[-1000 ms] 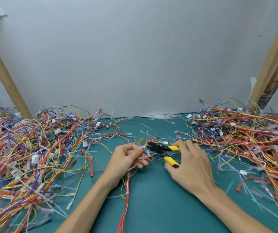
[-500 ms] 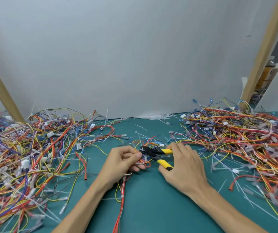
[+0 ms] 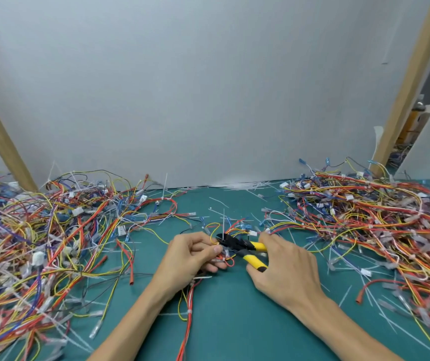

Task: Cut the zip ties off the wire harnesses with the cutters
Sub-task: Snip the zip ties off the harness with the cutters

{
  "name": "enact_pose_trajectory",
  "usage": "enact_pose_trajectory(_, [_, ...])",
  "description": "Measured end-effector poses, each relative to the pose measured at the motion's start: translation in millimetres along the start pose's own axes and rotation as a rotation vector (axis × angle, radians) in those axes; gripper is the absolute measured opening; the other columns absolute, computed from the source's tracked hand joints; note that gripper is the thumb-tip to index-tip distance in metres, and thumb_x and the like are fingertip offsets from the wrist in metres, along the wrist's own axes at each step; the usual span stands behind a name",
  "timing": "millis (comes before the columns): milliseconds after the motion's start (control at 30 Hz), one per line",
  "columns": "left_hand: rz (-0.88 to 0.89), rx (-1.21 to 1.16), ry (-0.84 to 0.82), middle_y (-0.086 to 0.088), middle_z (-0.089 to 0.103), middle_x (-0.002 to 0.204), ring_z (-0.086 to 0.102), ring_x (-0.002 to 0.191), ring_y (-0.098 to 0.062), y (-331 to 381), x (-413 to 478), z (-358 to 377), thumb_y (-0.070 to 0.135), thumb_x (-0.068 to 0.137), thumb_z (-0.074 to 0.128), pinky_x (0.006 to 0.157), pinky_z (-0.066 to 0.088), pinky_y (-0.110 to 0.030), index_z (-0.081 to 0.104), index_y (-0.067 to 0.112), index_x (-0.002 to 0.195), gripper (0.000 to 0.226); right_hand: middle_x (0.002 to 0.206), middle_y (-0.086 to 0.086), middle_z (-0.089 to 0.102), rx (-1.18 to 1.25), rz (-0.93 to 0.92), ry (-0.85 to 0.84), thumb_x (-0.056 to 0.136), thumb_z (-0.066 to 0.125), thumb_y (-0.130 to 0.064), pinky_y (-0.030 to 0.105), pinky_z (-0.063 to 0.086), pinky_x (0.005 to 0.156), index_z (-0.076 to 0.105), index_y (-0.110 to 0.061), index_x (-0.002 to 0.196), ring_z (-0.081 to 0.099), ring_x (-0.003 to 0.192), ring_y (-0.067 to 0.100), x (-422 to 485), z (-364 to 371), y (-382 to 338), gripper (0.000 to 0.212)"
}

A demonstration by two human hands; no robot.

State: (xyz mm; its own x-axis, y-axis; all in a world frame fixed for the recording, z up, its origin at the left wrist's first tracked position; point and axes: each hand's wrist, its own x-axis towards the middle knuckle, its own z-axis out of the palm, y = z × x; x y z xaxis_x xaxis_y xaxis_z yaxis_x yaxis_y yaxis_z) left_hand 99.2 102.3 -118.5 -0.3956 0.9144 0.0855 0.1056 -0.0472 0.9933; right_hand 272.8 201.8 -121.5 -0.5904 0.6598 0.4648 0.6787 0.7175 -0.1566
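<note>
Cutters (image 3: pixel 237 244) in right hand (image 3: pixel 284 267) — fingers (image 3: pixel 269 239) clamped round them, left hand (image 3: pixel 190 256) pinching harness (image 3: pixel 189 298)

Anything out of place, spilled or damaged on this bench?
Nothing stands out: white zip-tie offcuts litter the green mat between a left heap and a right heap of harnesses. Left hand grips a harness, right hand the yellow-handled cutters.

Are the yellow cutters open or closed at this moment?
Open, it seems: the two yellow handles of the cutters stand spread apart in the right hand. The black tips are too small to tell.
</note>
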Motion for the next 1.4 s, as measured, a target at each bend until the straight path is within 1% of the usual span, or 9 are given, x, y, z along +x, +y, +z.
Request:
enact_pose_trajectory(67, [0.0,0.009,-0.003,-0.017,0.072,0.073,0.073,0.068,-0.022,-1.1,0.4,-0.5,0.003,0.091,0.062,0.056,0.054,-0.019,0.062,0.0,0.084,0.008,0.087,-0.008,0.061,-0.042,-0.015,-0.005,0.071,0.063,-0.056,0.031,0.037,0.063,0.056,-0.026,0.1,0.061,0.081,0.022,0.7,3.6,1.9,0.042])
enact_pose_trajectory(133, [0.0,0.016,-0.008,-0.014,0.072,0.071,0.073,0.068,-0.02,-1.2,0.3,-0.8,0.003,0.091,0.062,0.056,0.054,-0.018,0.062,0.0,0.084,0.009,0.095,-0.007,0.06,-0.046,-0.023,-0.053,0.074,0.061,-0.057,0.033,0.04,0.072,0.054,-0.026,0.109,0.059,0.089,0.023,1.7,4.6,2.3,0.047])
enact_pose_trajectory(267, [0.0,0.027,-0.01,-0.02,0.072,0.076,0.073,0.069,-0.021,1.2,0.1,0.0,0.004,0.092,0.062,0.057,0.054,-0.019,0.063,-0.002,0.086,0.008,0.081,-0.008,0.058,0.007,0.017,-0.053,0.074,0.054,-0.058,0.031,0.029,0.056,0.041,-0.031,0.086,0.062,0.08,0.021,2.7,-0.4,2.8,0.033])
enact_pose_trajectory(467, [0.0,0.033,-0.007,-0.022,0.072,0.079,0.073,0.069,-0.021,-0.4,0.2,-0.1,0.003,0.093,0.061,0.056,0.053,-0.019,0.062,-0.003,0.086,0.009,0.079,-0.008,0.059,-0.003,-0.043,0.0,0.071,0.065,-0.053,0.029,0.03,0.056,0.054,-0.026,0.091,0.062,0.075,0.023,1.6,3.6,4.4,0.036])
enact_pose_trajectory(767, [-0.011,0.025,-0.002,-0.02,0.072,0.076,0.073,0.068,-0.022,2.9,-2.0,3.2,0.004,0.093,0.06,0.056,0.053,-0.019,0.062,-0.001,0.087,0.008,0.083,-0.008,0.059,0.012,0.014,-0.084,0.078,0.05,-0.059,0.032,0.03,0.057,0.035,-0.033,0.088,0.062,0.084,0.021,0.5,1.3,5.1,0.031])
enact_pose_trajectory(900, [-0.01,0.008,0.009,-0.018,0.071,0.073,0.072,0.067,-0.02,3.4,-1.9,2.6,0.007,0.097,0.055,0.055,0.053,-0.019,0.062,0.001,0.083,0.016,0.091,-0.009,0.057,-0.002,0.012,-0.058,0.079,0.054,-0.057,0.031,0.029,0.061,0.046,-0.031,0.102,0.06,0.091,0.021,1.4,5.9,5.4,0.035])
enact_pose_trajectory(1100, [-0.01,-0.042,-0.002,-0.018,0.072,0.072,0.073,0.068,-0.022,5.1,-3.7,0.0,-0.005,0.095,0.053,0.057,0.054,-0.02,0.063,-0.002,0.093,0.01,0.116,-0.005,0.054,-0.031,0.014,-0.109,0.08,0.054,-0.056,0.034,0.035,0.089,0.043,-0.025,0.129,0.05,0.105,0.021,3.5,8.5,6.7,0.059])
enact_pose_trajectory(1333, [-0.006,0.007,-0.02,-0.012,0.075,0.075,0.074,0.071,-0.021,1.3,-3.2,0.2,0.0,0.095,0.056,0.057,0.053,-0.018,0.065,0.003,0.09,0.011,0.115,-0.005,0.052,-0.026,-0.014,-0.122,0.081,0.054,-0.054,0.033,0.034,0.088,0.043,-0.024,0.127,0.048,0.103,0.021,3.8,9.2,8.6,0.056])
enact_pose_trajectory(1400, [-0.003,0.015,-0.023,-0.011,0.075,0.074,0.074,0.071,-0.02,1.1,-2.5,0.4,0.0,0.095,0.056,0.057,0.053,-0.018,0.065,0.002,0.092,0.01,0.107,-0.006,0.055,0.001,-0.017,-0.112,0.08,0.056,-0.052,0.032,0.035,0.081,0.048,-0.024,0.12,0.053,0.1,0.022,3.7,6.8,7.8,0.05])
